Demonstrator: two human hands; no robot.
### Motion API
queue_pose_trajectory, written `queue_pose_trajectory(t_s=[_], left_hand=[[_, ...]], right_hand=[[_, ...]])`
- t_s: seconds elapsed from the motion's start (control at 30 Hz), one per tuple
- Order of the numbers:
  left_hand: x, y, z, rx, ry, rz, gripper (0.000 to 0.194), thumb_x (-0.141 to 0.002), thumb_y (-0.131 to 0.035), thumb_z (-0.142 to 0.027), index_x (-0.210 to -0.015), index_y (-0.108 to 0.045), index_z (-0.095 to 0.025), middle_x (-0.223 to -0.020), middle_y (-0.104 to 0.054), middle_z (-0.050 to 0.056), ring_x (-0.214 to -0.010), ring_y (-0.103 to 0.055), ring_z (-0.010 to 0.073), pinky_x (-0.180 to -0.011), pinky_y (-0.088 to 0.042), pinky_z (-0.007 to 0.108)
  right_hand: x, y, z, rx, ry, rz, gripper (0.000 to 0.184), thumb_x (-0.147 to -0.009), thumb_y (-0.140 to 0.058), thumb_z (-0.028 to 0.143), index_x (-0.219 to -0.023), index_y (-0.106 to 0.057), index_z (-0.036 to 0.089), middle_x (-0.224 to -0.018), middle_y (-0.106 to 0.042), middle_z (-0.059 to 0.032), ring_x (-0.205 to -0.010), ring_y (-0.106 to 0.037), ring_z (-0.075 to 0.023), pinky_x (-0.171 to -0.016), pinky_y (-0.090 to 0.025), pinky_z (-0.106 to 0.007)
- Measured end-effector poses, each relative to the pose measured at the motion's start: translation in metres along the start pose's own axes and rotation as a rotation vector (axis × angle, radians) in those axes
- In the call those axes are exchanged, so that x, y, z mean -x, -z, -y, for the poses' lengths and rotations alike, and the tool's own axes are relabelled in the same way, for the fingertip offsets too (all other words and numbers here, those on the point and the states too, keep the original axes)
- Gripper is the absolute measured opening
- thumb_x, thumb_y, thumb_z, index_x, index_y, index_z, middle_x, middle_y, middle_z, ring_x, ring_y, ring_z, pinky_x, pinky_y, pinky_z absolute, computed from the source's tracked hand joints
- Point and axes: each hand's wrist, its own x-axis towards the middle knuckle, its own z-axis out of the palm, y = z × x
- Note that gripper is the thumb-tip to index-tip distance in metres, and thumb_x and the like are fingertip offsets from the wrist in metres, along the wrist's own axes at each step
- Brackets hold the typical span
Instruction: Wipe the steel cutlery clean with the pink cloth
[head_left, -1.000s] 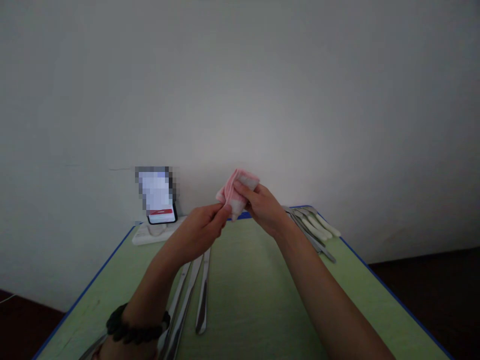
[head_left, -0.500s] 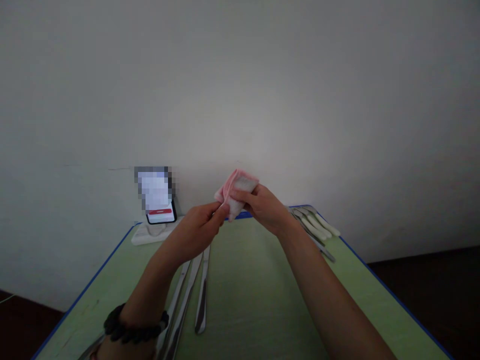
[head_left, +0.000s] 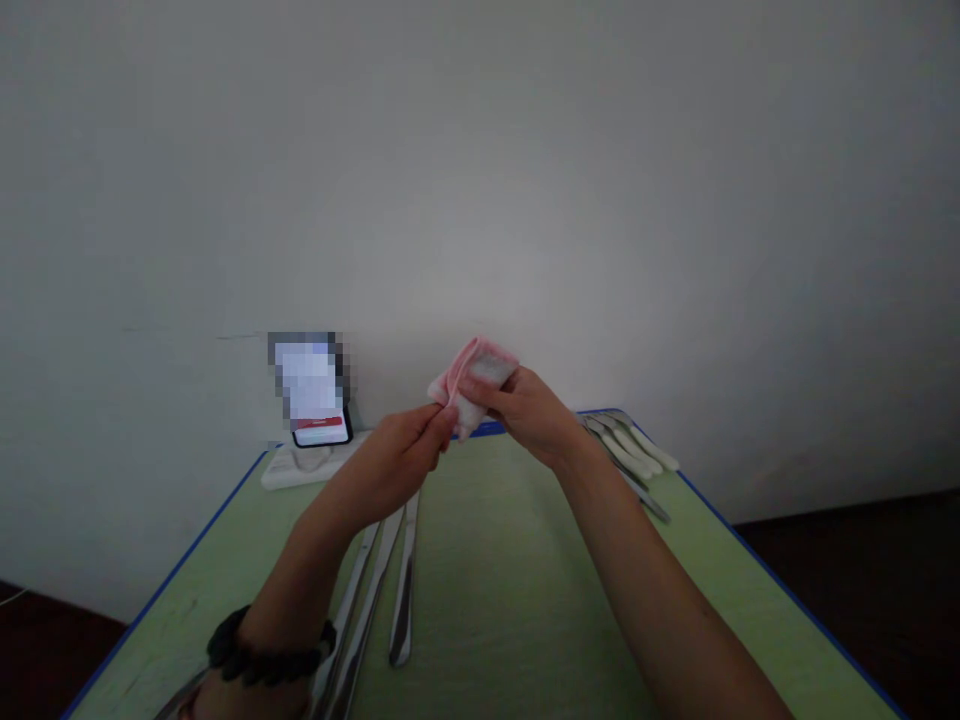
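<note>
A folded pink and white cloth is held up above the far edge of the table. My right hand grips it from the right, thumb lying across its white side. At the cloth's lower left edge, my left hand is closed in a pinch, thumb tip against the cloth. What lies between the left fingers is hidden, and so is anything inside the folds. Below my left forearm, several metal table knives lie on the green table, partly covered by the arm.
On the right of the table lie several pieces of cutlery with cream handles and a metal handle. A phone leans upright on a white stand at the back left. A pale wall rises behind the table.
Almost nothing differs. Both hands and the cloth keep nearly the same place, with only a slight shift of the cloth and left fingers.
</note>
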Motion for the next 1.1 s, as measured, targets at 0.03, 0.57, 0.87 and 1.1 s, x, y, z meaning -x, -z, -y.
queue_pose_trajectory(t_s=[0.03, 0.57, 0.87, 1.1], left_hand=[[0.000, -0.001, 0.000, 0.012, -0.001, 0.010, 0.039, -0.090, -0.031, -0.050, -0.068, -0.044, -0.020, -0.056, -0.039, -0.006, -0.049, -0.035, 0.0100, -0.045, -0.028, 0.020], [-0.002, 0.004, -0.008, -0.417, -0.008, -0.001, 0.035, -0.093, -0.025, -0.038, -0.079, -0.052, -0.021, -0.076, -0.064, 0.005, -0.070, -0.058, 0.0206, -0.068, -0.039, 0.029], [0.007, 0.012, -0.020, -0.627, 0.007, -0.041, 0.036, -0.093, -0.028, -0.038, -0.067, -0.047, -0.022, -0.057, -0.052, 0.000, -0.054, -0.051, 0.0174, -0.056, -0.029, 0.027], [0.009, 0.014, -0.025, -0.490, -0.005, -0.100, 0.038, -0.092, -0.028, -0.041, -0.065, -0.047, -0.021, -0.055, -0.051, -0.002, -0.051, -0.048, 0.0151, -0.053, -0.029, 0.025]], right_hand=[[0.000, 0.000, 0.000, -0.001, 0.002, -0.010, 0.026, -0.063, -0.074, 0.032, -0.080, -0.067, 0.014, -0.081, -0.069, -0.0051, -0.072, -0.060, -0.0153, -0.070, -0.048, -0.029], [-0.001, 0.001, 0.000, 0.101, 0.006, -0.116, 0.024, -0.063, -0.072, 0.035, -0.074, -0.067, 0.014, -0.072, -0.068, -0.0044, -0.065, -0.060, -0.0157, -0.063, -0.048, -0.030], [-0.001, 0.025, 0.005, 0.376, 0.168, -0.162, 0.018, -0.064, -0.072, 0.030, -0.074, -0.069, 0.015, -0.076, -0.068, -0.0028, -0.073, -0.060, -0.0180, -0.070, -0.045, -0.029], [0.001, 0.022, 0.012, 0.462, 0.236, -0.230, 0.021, -0.066, -0.070, 0.035, -0.074, -0.070, 0.015, -0.073, -0.067, -0.0031, -0.072, -0.059, -0.0190, -0.068, -0.046, -0.030]])
